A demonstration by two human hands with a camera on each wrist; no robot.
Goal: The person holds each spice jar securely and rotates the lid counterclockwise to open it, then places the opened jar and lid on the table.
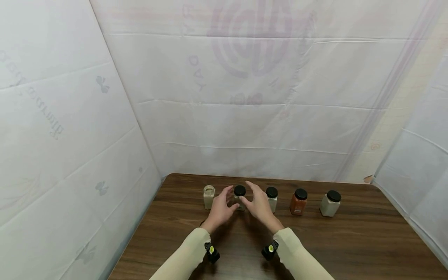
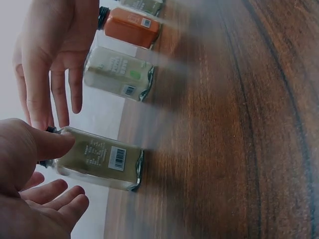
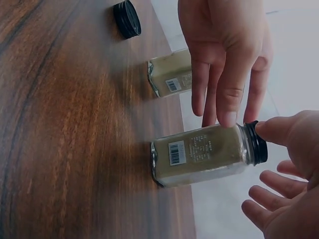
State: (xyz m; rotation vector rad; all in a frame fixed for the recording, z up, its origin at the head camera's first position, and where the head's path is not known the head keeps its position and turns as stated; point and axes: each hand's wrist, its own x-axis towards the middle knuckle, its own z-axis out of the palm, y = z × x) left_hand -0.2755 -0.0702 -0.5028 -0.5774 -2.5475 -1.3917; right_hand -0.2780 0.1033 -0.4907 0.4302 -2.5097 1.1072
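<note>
A square glass jar of olive-beige powder with a black lid (image 1: 239,190) stands upright between my two hands. My left hand (image 1: 220,208) is on its left side, fingers spread and loosely bent. In the left wrist view the left thumb overlaps the jar (image 2: 99,157) near its neck. From the right comes my right hand (image 1: 259,204), also spread, its thumb tip right at the lid in the right wrist view. Neither hand is curled round the jar. Just left stands a lidless jar (image 1: 209,197) of similar powder; a loose black lid (image 3: 127,19) lies on the table near it.
To the right, a row continues with a black-lidded jar of pale powder (image 1: 272,200), an orange-red one (image 1: 298,202) and a whitish one (image 1: 330,204). All stand near the far edge of the wooden table (image 1: 367,233). White sheeting (image 1: 252,128) hangs behind and at both sides.
</note>
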